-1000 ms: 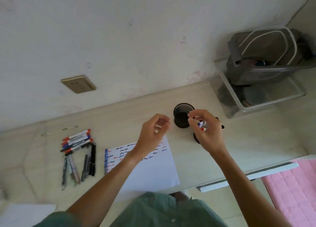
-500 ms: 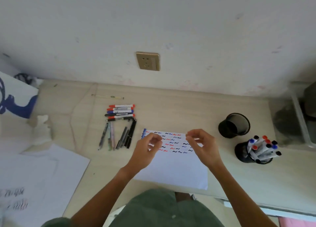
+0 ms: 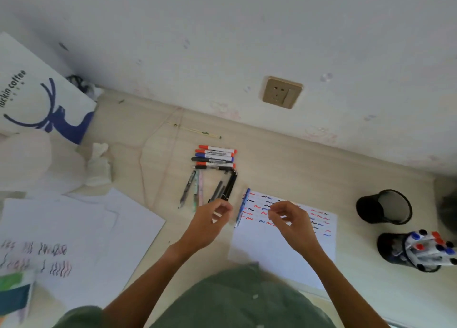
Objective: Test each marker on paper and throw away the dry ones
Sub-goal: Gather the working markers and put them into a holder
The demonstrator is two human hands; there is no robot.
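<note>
Left hand point(image 3: 212, 222): fingers curled, hovering just left of the test sheet; something small and white shows between thumb and fingers, but it is too blurred to tell what it is or whether it is held.
Right hand point(image 3: 289, 219): fingers curled above the upper part of the test sheet; whether it pinches anything I cannot tell.
Test sheet point(image 3: 284, 243): white paper on the counter point(image 3: 309, 164), its upper half covered in rows of short red, blue and black squiggles, the lower half bare.
Blue pen point(image 3: 242, 207): lies along the test sheet's left edge, between the two hands.
Sorted markers point(image 3: 215, 157): a tidy stack of white barrels with red, blue and black caps, up and left of the test sheet.
Loose pens point(image 3: 210, 189): dark and pale pens fanned out just below that stack.
Marker cup point(image 3: 415, 251): black, tilted, full of capped markers, right of the test sheet.
Empty mesh cup point(image 3: 384, 206): black, lying just above the marker cup.
</note>
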